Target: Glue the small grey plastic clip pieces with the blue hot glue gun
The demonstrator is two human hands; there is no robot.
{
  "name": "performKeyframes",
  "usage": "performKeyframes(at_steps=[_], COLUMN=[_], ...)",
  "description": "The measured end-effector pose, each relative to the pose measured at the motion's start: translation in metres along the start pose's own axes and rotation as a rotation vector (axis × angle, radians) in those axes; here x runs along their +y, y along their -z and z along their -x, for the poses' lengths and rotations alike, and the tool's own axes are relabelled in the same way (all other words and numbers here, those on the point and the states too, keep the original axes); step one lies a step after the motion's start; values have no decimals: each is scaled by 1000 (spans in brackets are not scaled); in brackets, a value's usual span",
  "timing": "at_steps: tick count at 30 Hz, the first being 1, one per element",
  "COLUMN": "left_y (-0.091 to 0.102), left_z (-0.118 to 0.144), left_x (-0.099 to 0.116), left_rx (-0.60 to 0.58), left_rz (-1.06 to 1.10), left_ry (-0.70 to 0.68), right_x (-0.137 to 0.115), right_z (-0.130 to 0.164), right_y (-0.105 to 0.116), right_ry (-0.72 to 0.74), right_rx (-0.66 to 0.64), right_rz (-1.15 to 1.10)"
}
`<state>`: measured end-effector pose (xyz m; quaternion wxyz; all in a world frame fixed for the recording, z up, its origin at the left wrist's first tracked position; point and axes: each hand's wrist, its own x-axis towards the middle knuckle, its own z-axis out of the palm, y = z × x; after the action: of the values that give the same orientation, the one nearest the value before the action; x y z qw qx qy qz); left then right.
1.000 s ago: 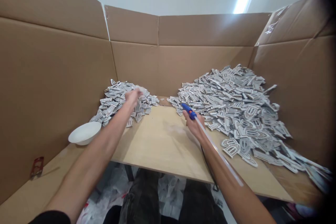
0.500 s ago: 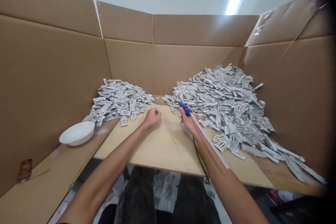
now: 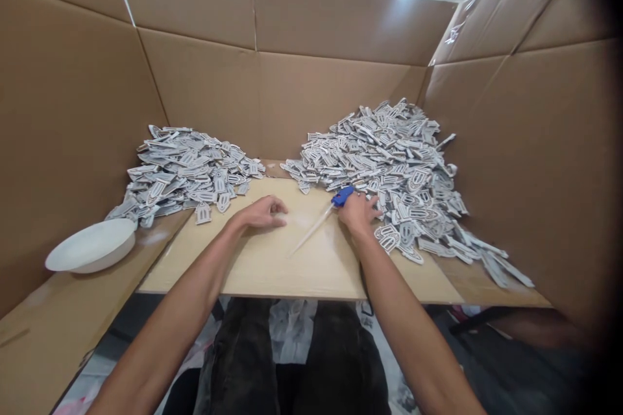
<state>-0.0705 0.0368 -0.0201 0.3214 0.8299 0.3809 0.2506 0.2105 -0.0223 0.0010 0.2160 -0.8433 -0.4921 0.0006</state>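
A blue glue gun [image 3: 342,196] is held in my right hand [image 3: 357,213], with a long clear glue stick [image 3: 311,233] trailing from it toward the front left. Some fingers of that hand stretch to the near edge of a large heap of grey-white, window-shaped cut-out pieces [image 3: 384,149]; whether they touch a piece is hard to see. My left hand [image 3: 263,213] hovers over or rests on the bare board [image 3: 287,275], fingers curved and apart, holding nothing. A smaller heap of similar pieces [image 3: 185,172] lies beyond it to the left.
A white bowl [image 3: 92,248] stands at the left on a cardboard surface [image 3: 63,318]. Tall cardboard walls [image 3: 335,84] enclose the back and both sides. A dark cord runs beside my right forearm. My legs are below the board's front edge.
My right hand has turned, so the glue stick now points front left instead of along my forearm, and its fingers reach the right heap. My left hand has opened. The view has tilted down.
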Motion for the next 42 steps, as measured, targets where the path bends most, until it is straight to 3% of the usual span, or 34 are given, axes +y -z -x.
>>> performKeyframes(at_steps=[7, 10, 14, 20, 24, 29, 33, 35, 37, 40, 42], left_y=[-5, -8, -10, -14, -19, -26, -31, -30, -29, -28, -31], left_z=[0, 0, 1, 1, 0, -2, -5, -7, -8, -8, -7], left_x=[3, 6, 12, 20, 22, 22, 20, 17, 14, 15, 18], left_rx=[-27, 63, 209, 251, 267, 289, 285, 307, 363, 465, 435], left_rz=[163, 225, 345, 551, 628, 660, 649, 604, 485, 111, -105], left_ry=[54, 66, 69, 82, 102, 125, 53, 31, 50, 31, -52], right_x=[-8, -13, -13, -18, -23, -29, -34, -35, -34, -33, -32], right_z=[2, -1, -2, 1, 4, 12, 15, 13, 9, 4, 1], right_y=[-8, -11, -15, -25, -28, -24, -21, -21, -23, -24, -24], right_ry=[202, 306, 557, 756, 756, 640, 600, 559, 510, 450, 428], right_rx=[-29, -18, -16, -125, -178, -213, -278, -246, -190, -122, -101], right_rz=[-125, -168, -184, -252, -389, -702, -875, -881, -898, -932, -934])
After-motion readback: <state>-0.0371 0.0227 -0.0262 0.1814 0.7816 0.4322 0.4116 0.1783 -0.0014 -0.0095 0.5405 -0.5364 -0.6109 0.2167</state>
